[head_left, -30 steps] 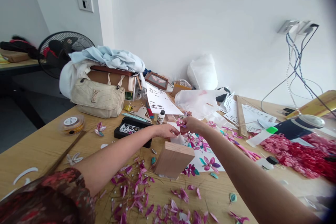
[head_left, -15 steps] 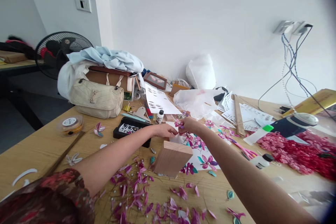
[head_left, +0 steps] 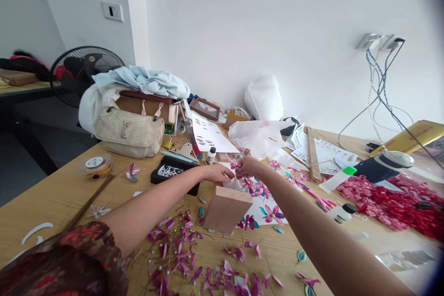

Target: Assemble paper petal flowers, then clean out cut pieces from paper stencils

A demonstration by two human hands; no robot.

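Behind a wooden block (head_left: pixel 227 210), my two hands are close together. My right hand (head_left: pixel 250 167) is closed on a small pink flower (head_left: pixel 236 165), which shows at its fingertips. My left hand (head_left: pixel 220 173) has its fingers pressed together just left of the flower; whatever they pinch is too small to make out. Finished-looking magenta flowers with teal leaves (head_left: pixel 272 213) lie on white paper to the right of the block. Loose magenta petals and beaded wires (head_left: pixel 180 249) are scattered in front of it.
A black tray (head_left: pixel 173 173) and a small bottle (head_left: pixel 210 155) stand left of my hands. A beige bag (head_left: pixel 130 132), a wire spool (head_left: pixel 95 165), a green-capped bottle (head_left: pixel 338 179), a dark flask (head_left: pixel 378 166) and red petals (head_left: pixel 391 203) surround the work area.
The view has shifted slightly. Both hands stay almost in the same place behind the block, with the flower still at my right fingertips.
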